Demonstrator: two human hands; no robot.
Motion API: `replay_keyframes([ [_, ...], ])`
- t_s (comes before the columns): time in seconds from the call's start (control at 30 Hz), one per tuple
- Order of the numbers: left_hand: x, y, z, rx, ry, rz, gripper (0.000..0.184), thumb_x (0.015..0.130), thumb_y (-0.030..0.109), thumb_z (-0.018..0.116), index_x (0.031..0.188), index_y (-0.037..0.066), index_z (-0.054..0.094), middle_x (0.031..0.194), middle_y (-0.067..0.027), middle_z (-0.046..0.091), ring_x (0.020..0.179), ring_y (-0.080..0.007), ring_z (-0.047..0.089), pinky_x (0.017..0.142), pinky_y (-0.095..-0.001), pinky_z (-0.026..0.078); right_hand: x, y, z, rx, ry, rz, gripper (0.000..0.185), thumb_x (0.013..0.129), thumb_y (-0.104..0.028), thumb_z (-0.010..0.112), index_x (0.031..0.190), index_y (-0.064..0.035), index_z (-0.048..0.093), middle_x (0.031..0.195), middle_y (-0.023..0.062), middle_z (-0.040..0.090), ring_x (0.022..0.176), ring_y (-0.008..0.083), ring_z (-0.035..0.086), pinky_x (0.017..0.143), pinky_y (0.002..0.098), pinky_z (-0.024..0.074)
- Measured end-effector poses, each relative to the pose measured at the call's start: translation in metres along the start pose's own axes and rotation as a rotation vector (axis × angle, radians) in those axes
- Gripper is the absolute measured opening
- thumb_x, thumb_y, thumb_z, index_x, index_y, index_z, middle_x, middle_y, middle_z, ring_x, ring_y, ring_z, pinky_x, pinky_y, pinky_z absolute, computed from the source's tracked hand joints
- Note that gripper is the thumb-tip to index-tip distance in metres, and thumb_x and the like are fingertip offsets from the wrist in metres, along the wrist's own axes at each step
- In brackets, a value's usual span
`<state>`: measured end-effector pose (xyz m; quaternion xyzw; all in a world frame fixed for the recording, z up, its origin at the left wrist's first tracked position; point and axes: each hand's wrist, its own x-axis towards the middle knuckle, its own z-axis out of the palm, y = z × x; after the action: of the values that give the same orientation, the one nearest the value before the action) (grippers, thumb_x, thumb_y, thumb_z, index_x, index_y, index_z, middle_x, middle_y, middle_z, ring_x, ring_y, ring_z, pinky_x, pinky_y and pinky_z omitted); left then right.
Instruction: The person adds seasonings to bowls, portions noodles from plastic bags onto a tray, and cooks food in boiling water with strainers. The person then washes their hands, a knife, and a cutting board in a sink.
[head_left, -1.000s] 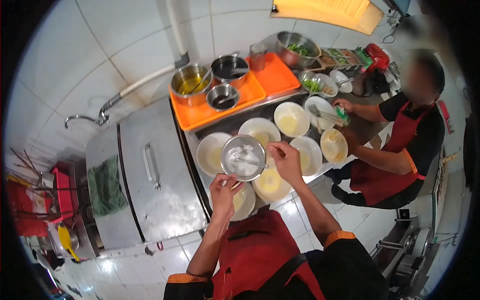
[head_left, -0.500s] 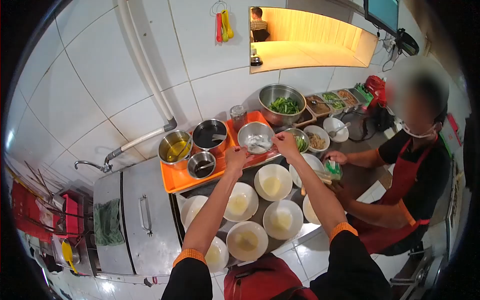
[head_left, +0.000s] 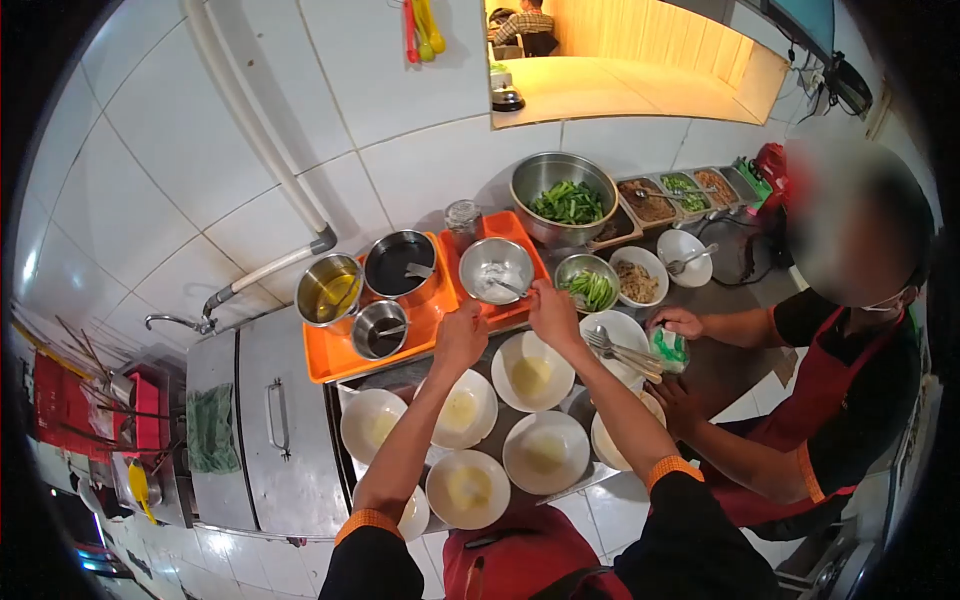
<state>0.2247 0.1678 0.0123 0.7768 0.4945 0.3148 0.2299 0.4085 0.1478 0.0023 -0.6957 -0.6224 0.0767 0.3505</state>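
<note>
Head view: left hand (head_left: 461,338), fingers bunched, by a steel bowl (head_left: 473,263) over the right orange tray (head_left: 511,228); right hand (head_left: 553,316), fingertips drawn together near its spoon handle, perhaps steadying; whether either pinches, cannot tell. Tap (head_left: 180,322) left, white bowls (head_left: 547,452) crowding the counter (head_left: 722,366), co-worker (head_left: 845,375) right.

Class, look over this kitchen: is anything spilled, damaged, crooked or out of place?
Nothing plainly spilled or broken stands out. The mildest oddity is the green cloth, left rumpled on the steel worktop rather than folded. The white bowl nearest the apron looks upright.
</note>
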Motion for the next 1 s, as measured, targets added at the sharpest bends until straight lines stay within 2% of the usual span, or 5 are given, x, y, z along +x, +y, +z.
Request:
replay_keyframes([
  [0.27, -0.008, 0.004, 0.000, 0.121, -0.062, 0.059, 0.014, 0.075, 0.008, 0.062, 0.085, 0.000, 0.056, 0.076, -0.0211, 0.062, 0.073, -0.0383, 0.061, 0.066, -0.0459, 0.048, -0.011, 0.004, 0.002, 0.163, 0.058, -0.023, 0.017, 0.075, 0.002, 0.055, 0.091, 0.0031, 0.057, 0.081, 0.0209, 0.063, 0.074, 0.0383, 0.060, 0.065, 0.0433, 0.0484],
  [0.53, 0.004, 0.021, -0.026, 0.017, 0.285, 0.140, 0.015, 0.076, 0.010, 0.062, 0.083, -0.001, 0.055, 0.079, -0.0186, 0.059, 0.070, -0.0358, 0.059, 0.061, -0.0438, 0.047, -0.051, 0.017, -0.038, 0.165, 0.323, 0.044, 0.008, 0.072, 0.000, 0.058, 0.080, -0.0001, 0.055, 0.069, 0.0131, 0.056, 0.062, 0.0273, 0.058, 0.059, 0.0349, 0.0471],
  [0.73, 0.101, 0.026, -0.033, 0.111, 0.435, 0.214, 0.043, 0.072, 0.017, 0.068, 0.107, -0.003, 0.051, 0.109, -0.0233, 0.050, 0.102, -0.0384, 0.050, 0.084, -0.0434, 0.042, -0.033, 0.037, -0.045, 0.238, 0.301, -0.085, 0.008, 0.072, 0.000, 0.060, 0.079, -0.0004, 0.055, 0.074, 0.0126, 0.056, 0.063, 0.0260, 0.058, 0.059, 0.0345, 0.0471],
  [0.83, 0.135, 0.019, -0.017, 0.326, 0.327, 0.051, 0.081, 0.064, 0.026, 0.074, 0.129, -0.002, 0.033, 0.121, -0.0225, 0.044, 0.111, -0.0405, 0.044, 0.094, -0.0490, 0.035, -0.041, 0.033, -0.054, 0.278, 0.278, -0.135, 0.005, 0.076, 0.000, 0.060, 0.079, 0.0019, 0.057, 0.074, 0.0122, 0.059, 0.063, 0.0225, 0.060, 0.058, 0.0315, 0.0469],
  [1.0, 0.168, 0.017, -0.011, 0.356, 0.062, -0.199, 0.088, 0.059, 0.028, 0.076, 0.129, -0.001, 0.030, 0.117, -0.0242, 0.045, 0.111, -0.0405, 0.044, 0.094, -0.0485, 0.035, -0.068, 0.020, -0.083, 0.352, 0.206, -0.082, 0.006, 0.077, -0.001, 0.060, 0.082, 0.0016, 0.059, 0.075, 0.0121, 0.060, 0.064, 0.0209, 0.061, 0.059, 0.0296, 0.0477],
])
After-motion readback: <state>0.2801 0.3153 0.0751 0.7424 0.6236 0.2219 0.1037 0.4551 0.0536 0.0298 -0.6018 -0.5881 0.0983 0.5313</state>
